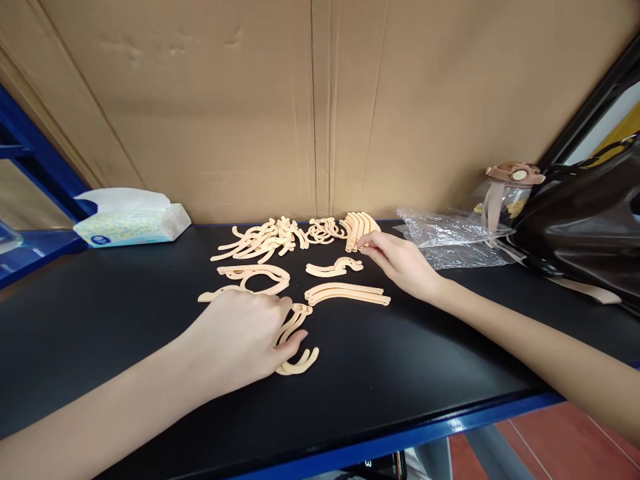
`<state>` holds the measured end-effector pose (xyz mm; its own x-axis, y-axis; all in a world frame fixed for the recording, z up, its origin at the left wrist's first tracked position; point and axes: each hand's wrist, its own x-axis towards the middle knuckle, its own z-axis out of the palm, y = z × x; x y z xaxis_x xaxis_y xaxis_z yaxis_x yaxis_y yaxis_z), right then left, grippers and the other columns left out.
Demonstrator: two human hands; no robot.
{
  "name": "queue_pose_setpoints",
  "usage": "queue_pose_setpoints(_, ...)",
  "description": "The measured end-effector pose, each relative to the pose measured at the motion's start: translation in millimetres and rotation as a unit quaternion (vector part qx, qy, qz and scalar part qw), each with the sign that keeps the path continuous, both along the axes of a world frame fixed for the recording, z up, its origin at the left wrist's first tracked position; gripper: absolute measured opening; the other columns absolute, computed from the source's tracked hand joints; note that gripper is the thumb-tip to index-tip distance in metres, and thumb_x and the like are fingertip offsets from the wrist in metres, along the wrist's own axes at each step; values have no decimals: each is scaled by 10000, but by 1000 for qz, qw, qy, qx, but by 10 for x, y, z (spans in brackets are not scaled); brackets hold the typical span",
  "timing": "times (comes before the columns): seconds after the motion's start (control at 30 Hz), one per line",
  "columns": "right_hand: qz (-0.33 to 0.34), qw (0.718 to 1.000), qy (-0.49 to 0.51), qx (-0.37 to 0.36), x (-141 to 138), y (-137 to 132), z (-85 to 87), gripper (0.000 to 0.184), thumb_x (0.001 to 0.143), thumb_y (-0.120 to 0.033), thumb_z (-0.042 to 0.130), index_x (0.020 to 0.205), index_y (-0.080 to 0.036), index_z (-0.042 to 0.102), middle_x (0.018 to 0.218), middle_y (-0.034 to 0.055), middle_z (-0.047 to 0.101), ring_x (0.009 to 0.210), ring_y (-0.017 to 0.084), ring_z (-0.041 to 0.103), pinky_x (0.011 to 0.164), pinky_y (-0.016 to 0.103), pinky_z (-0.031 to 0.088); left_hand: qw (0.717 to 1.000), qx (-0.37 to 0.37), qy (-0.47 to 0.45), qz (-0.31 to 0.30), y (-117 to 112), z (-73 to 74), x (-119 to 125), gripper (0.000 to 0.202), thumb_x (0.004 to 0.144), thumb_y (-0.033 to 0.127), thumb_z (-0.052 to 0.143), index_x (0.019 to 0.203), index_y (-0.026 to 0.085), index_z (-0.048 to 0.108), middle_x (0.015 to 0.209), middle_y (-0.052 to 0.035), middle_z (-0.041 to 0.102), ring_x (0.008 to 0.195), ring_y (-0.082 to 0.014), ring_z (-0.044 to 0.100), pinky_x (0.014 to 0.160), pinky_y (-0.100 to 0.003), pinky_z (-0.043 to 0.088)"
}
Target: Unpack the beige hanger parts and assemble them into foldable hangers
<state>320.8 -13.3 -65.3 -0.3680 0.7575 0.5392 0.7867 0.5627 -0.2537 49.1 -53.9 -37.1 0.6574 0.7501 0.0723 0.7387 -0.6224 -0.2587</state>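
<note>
My left hand (245, 340) reaches over the front group of pale curved wooden pieces (301, 364), thumb and bent fingers around them; most of its fingertips are hidden. My right hand (403, 260) pinches at the near end of a row of curved wooden strips (357, 225) at the back. Between the hands lie a pair of long curved wooden strips (345, 292) and a wavy wooden piece (333, 269). Beyond my left hand, more curved pieces (265, 272) form a loop shape.
A loose heap of wooden pieces (270, 237) and some ring-like pieces (323, 231) lie at the back. A tissue pack (133, 223) is at the left. Clear plastic bags (450, 240), a strapped bottle (513, 193) and a black bag (585, 213) are on the right. Cardboard (225, 113) stands behind.
</note>
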Motion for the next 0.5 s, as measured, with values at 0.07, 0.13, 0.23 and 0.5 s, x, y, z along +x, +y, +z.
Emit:
queue_pose_setpoints(0.07,19,1000,-9,-3,-26,-29,15,161,965,-249,370,1035,-220,513,1077,50,641,939,185,609,802,317,464,999,-35,-7,2,-15,-5,-13,319,823,406,446,578,203,451,503,-21,524,429,-180,463,450,-276,175)
queue_pose_setpoints(0.13,45,999,-20,-4,-55,-63,26,171,967,-246,364,1047,-217,512,1079,62,631,965,188,594,807,318,458,996,-90,-25,1,-30,-8,-15,274,794,352,455,562,208,427,482,-5,496,421,-164,436,450,-277,183)
queue_pose_setpoints(0.23,79,997,-4,-24,-114,-149,41,158,969,-271,373,990,-217,519,964,44,629,861,156,587,752,285,452,982,-179,-66,18,-57,3,28,263,781,301,451,548,206,376,457,24,440,408,-133,378,443,-272,183)
queue_pose_setpoints(0.5,219,960,62,-162,-336,-451,101,318,841,-385,621,1099,-218,544,927,12,622,816,121,560,738,251,464,904,-337,-262,29,-61,9,126,371,915,444,350,644,194,388,550,56,313,484,-92,288,445,-233,214)
